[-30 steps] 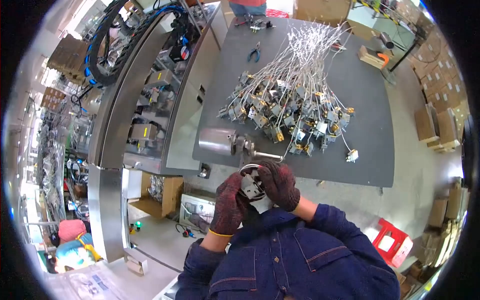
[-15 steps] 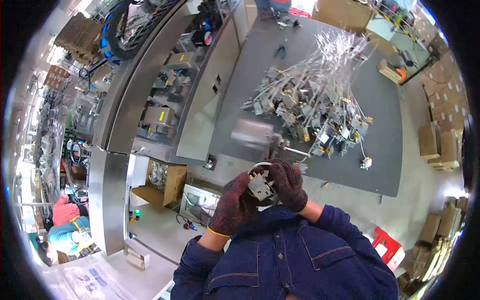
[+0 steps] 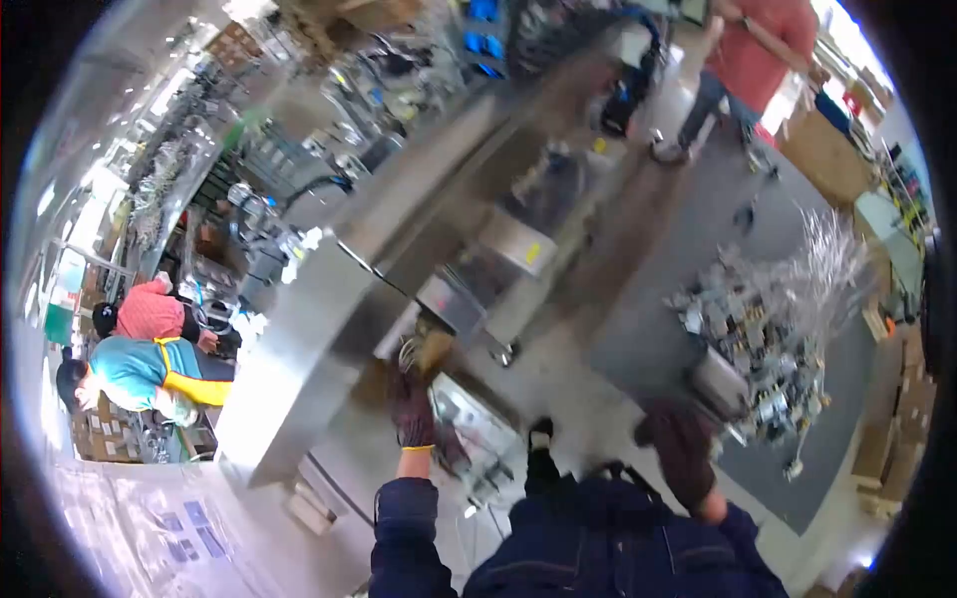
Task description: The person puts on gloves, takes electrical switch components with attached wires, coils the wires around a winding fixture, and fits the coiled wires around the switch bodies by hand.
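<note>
My left hand (image 3: pixel 410 407), in a dark knitted glove with a yellow cuff, reaches out to the cardboard box (image 3: pixel 435 351) beside the metal machine. A pale wire loop (image 3: pixel 407 351) shows at its fingertips, apparently from the small metal part with a white cable; the part itself is mostly hidden and blurred. My right hand (image 3: pixel 682 454), gloved too, hangs by the near edge of the dark grey table (image 3: pixel 797 503). Motion smears its fingers, so what they do is unclear. Close to it on the table is a silvery metal block (image 3: pixel 720 384).
A heap of wired metal parts (image 3: pixel 763 339) covers much of the table. The long metal machine (image 3: pixel 349 299) runs along my left. A person in a red shirt (image 3: pixel 763 50) stands at the far end; two people (image 3: pixel 140 371) work at far left. A metal case (image 3: pixel 477 419) sits below the box.
My hands have parted from around the metal part. The left has gone left to the cardboard box, the right towards the table edge. My view has swung left.
</note>
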Demonstrator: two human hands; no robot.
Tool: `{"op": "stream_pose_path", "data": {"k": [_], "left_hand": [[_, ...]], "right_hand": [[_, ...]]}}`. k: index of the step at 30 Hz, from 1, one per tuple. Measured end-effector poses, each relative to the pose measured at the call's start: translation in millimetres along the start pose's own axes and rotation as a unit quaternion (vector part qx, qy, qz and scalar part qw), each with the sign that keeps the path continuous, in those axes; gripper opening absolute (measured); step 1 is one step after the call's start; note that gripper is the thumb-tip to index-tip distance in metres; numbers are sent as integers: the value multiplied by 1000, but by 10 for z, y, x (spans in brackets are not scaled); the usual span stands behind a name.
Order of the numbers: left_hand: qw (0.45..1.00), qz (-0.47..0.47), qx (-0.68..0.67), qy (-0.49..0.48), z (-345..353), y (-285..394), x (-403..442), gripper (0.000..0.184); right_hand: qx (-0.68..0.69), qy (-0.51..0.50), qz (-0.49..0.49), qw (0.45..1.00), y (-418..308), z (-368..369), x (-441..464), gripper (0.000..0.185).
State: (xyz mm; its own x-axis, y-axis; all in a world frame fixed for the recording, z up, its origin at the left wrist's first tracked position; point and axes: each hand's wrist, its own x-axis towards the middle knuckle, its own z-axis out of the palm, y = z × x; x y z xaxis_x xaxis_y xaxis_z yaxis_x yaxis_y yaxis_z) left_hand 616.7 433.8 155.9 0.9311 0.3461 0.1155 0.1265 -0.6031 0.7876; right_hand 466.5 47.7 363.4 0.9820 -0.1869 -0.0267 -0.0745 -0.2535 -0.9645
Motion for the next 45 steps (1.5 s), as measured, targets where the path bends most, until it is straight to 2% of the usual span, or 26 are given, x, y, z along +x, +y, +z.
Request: {"op": "stream_pose_path", "data": {"k": [1, 2, 3, 6, 9, 12, 15, 16, 17, 19, 21, 22, 23, 24, 25, 26, 30, 32, 35, 36, 37, 38, 40, 41, 42, 45], "left_hand": [[978, 96, 164, 85, -25, -428, 315, 51], [953, -87, 281, -75, -165, -473, 646, 33], [920, -120, 352, -128, -269, -663, 795, 34], [872, -151, 432, -173, -473, -1174, 947, 38], [854, -166, 455, -188, -516, -1420, 1018, 42], [854, -160, 461, -180, -486, -1456, 967, 47], [874, -110, 453, -135, -384, -1142, 810, 51], [885, -75, 446, -108, -310, -965, 716, 53], [898, -24, 432, -72, -213, -755, 581, 54], [916, 134, 378, 15, 42, -300, 207, 58], [940, 199, 275, -46, 309, 111, -345, 61], [960, 84, 207, -169, 405, 303, -633, 60], [955, 181, 147, -182, 575, 312, -894, 57], [942, 238, 159, -175, 792, 234, -1152, 55], [936, 224, 142, -230, 859, 358, -1343, 55], [933, 260, 104, -225, 845, 561, -1538, 53], [906, 285, 1, -313, 994, 1006, -2009, 49], [894, 290, -16, -342, 896, 1353, -2117, 49], [872, 312, -9, -376, 997, 1322, -2358, 47], [862, 339, 9, -377, 1108, 1248, -2466, 46], [855, 361, 11, -372, 1112, 1267, -2550, 44], [841, 387, 5, -377, 1145, 1269, -2594, 43], [845, 313, 3, -435, 1157, 1443, -2728, 41], [844, 272, 18, -462, 1069, 1644, -2807, 41], [834, 347, 2, -429, 1054, 1712, -2871, 40], [822, 332, -29, -462, 1034, 1749, -3031, 40]], "right_hand": [[49, 27, 26, 998, -167, -34, 50, 23], [32, 46, 8, 998, -88, -151, 40, 24], [-96, 142, -44, 984, -77, -234, 74, 20], [-53, 246, -95, 963, 118, -736, 175, 29], [40, 310, -26, 950, 897, -1634, -70, 31], [-175, 356, 143, 907, 1790, -2313, -592, 39], [-405, 239, 368, 802, 2445, -2455, -1051, 51], [-469, 213, 419, 748, 2610, -2360, -1012, 46], [-476, 198, 421, 746, 2804, -2305, -1040, 47], [-397, 205, 376, 812, 3128, -2293, -1006, 49], [-329, 216, 370, 842, 3365, -2331, -944, 52], [-290, 240, 406, 833, 3432, -2361, -930, 54], [-287, 242, 406, 833, 3579, -2390, -935, 54], [-391, 198, 383, 813, 3784, -2416, -958, 55], [-492, 151, 356, 781, 4042, -2421, -1071, 57], [-402, 297, 206, 841, 4247, -2283, -1290, 58], [-261, 341, 146, 891, 3576, -1755, -1159, 52], [-218, 276, 228, 908, 3456, -1772, -1153, 44], [-221, 251, 238, 912, 3294, -1707, -1136, 53], [-294, 226, 202, 906, 3166, -1664, -1114, 61], [-298, 250, 147, 909, 3035, -1563, -1007, 57], [-297, 255, 177, 903, 2886, -1547, -1040, 46], [-323, 349, 147, 868, 2814, -1479, -1011, 39], [-453, 323, 12, 831, 3042, -1478, -1073, 42], [-271, 383, 142, 872, 2895, -1378, -1051, 43], [-261, 372, 115, 883, 3051, -1313, -1081, 41]]}}
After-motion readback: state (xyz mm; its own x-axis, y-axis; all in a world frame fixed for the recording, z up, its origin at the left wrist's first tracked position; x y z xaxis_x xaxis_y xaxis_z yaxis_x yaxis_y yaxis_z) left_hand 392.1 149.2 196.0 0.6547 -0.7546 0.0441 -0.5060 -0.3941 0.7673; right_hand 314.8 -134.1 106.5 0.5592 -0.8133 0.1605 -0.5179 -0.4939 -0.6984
